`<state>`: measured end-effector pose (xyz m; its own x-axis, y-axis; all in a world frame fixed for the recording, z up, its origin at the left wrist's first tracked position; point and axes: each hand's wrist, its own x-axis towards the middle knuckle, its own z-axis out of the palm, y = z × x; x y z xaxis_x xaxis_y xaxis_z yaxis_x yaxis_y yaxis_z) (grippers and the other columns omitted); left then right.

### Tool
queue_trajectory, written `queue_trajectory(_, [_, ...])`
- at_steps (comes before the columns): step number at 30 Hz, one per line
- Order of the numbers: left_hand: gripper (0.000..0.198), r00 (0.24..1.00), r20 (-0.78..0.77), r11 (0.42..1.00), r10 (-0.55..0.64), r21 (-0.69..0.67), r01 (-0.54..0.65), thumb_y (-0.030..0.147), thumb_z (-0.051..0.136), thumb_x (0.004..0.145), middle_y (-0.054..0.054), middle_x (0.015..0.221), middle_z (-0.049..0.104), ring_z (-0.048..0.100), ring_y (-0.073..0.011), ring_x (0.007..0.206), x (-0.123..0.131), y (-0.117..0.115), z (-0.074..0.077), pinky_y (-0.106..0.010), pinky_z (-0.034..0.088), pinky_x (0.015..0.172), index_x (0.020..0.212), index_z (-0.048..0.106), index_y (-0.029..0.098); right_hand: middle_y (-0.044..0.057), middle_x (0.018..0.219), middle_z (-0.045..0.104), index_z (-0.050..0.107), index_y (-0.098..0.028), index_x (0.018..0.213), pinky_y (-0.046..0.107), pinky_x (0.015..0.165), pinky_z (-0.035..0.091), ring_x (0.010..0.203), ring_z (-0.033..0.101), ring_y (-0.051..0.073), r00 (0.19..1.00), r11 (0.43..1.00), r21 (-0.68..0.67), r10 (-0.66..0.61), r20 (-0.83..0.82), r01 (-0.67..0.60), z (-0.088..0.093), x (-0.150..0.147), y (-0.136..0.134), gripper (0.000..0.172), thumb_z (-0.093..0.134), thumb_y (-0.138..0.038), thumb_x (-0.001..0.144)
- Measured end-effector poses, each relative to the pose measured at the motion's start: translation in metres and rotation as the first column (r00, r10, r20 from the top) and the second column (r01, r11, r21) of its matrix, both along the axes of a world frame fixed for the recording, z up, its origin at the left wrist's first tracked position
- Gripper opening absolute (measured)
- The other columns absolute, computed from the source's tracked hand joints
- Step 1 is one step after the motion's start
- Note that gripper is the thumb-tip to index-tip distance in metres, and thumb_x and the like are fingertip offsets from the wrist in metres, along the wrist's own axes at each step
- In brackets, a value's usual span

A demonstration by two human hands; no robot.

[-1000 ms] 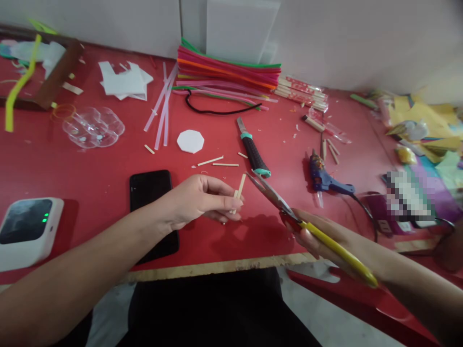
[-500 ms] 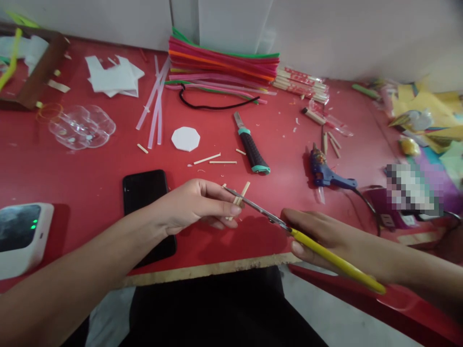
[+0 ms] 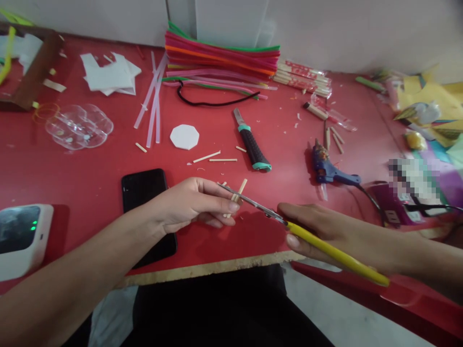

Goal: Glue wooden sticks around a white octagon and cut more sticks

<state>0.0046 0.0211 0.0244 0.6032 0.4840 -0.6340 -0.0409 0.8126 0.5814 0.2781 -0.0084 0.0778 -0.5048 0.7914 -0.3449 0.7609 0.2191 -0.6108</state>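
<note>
Between the thumb and fingers of my left hand (image 3: 202,202) are short wooden sticks (image 3: 243,186), held above the front part of the red table. My right hand (image 3: 311,226) is closed on a yellow-handled tool (image 3: 325,248) with a thin metal front end. That metal end lies across the sticks, close to my left fingertips. Beyond my hands, two cut stick pieces (image 3: 223,160) and a black and teal knife (image 3: 255,147) rest on the table. A white octagonal piece (image 3: 184,137) sits to their left.
A black phone (image 3: 142,190) lies under my left wrist. The blue glue gun (image 3: 331,171), with its cable, is at the right. Colourful pipe cleaners (image 3: 220,55) line the back, and a white device (image 3: 23,260) stands far left.
Both hands, with the sticks and the tool, have shifted very slightly left. The view has moved a little; the tool still crosses the sticks.
</note>
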Motion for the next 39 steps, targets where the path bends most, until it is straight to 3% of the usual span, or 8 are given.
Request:
queue_trajectory(3, [0.006,1.0,-0.014,1.0,0.0,0.008,0.0,0.011,0.082,0.076,-0.005,0.07,0.079,0.074,-0.0124,0.06,-0.001,0.001,-0.001,-0.016,0.061,0.06,0.079,0.082,0.016,0.0,0.068,0.064,0.062,-0.024,0.081,0.028,0.049,0.049,0.056,0.059,0.016,0.993,0.975,-0.202,0.108,0.053,-0.095,0.001,-0.006,0.002,0.044,0.055,-0.066,0.091])
queue_trajectory(13, [0.007,0.999,-0.033,1.0,0.018,0.003,-0.018,0.011,0.083,0.075,-0.006,0.07,0.078,0.075,-0.0139,0.062,-0.001,0.002,-0.002,-0.018,0.061,0.059,0.081,0.081,0.013,0.003,0.081,0.067,0.06,-0.022,0.088,0.029,0.061,0.049,0.07,0.062,0.018,0.988,0.931,-0.36,0.102,0.119,-0.053,0.006,-0.008,0.006,0.043,0.054,-0.065,0.091])
queue_trajectory(20, [0.006,0.999,-0.036,1.0,0.024,0.0,-0.024,0.009,0.081,0.075,-0.007,0.069,0.078,0.075,-0.0143,0.061,0.0,0.002,-0.005,-0.018,0.062,0.059,0.081,0.08,0.012,0.001,0.076,0.062,0.056,-0.022,0.083,0.032,0.064,0.045,0.067,0.058,0.017,0.987,0.942,-0.331,0.093,0.131,-0.045,0.002,-0.013,0.002,0.04,0.055,-0.061,0.093])
queue_trajectory(27, [0.006,0.997,-0.047,0.998,0.058,0.022,-0.057,0.009,0.082,0.073,-0.005,0.068,0.077,0.074,-0.0141,0.061,0.003,-0.001,-0.005,-0.02,0.062,0.059,0.079,0.08,0.011,0.0,0.073,0.061,0.049,-0.022,0.082,0.03,0.057,0.041,0.059,0.054,0.013,0.98,0.926,-0.374,0.115,0.163,-0.047,-0.004,-0.01,-0.002,0.024,0.053,-0.042,0.095])
queue_trajectory(33, [0.005,0.993,-0.066,0.995,0.094,0.046,-0.091,0.007,0.082,0.072,-0.003,0.062,0.073,0.072,-0.0135,0.059,0.007,-0.002,-0.006,-0.021,0.061,0.057,0.075,0.08,0.012,-0.001,0.063,0.052,0.041,-0.024,0.072,0.028,0.047,0.034,0.051,0.044,0.012,0.918,0.957,-0.283,0.059,0.392,0.059,-0.01,-0.024,-0.004,0.016,0.05,-0.015,0.081])
queue_trajectory(39, [0.007,0.989,-0.072,0.99,0.128,0.07,-0.123,0.005,0.08,0.074,-0.002,0.062,0.072,0.07,-0.0127,0.057,0.009,-0.003,-0.001,-0.022,0.06,0.057,0.073,0.08,0.012,-0.001,0.06,0.054,0.042,-0.024,0.071,0.029,0.047,0.032,0.049,0.047,0.014,0.921,0.963,-0.268,0.082,0.38,0.024,-0.012,-0.022,0.001,0.016,0.054,-0.013,0.074])
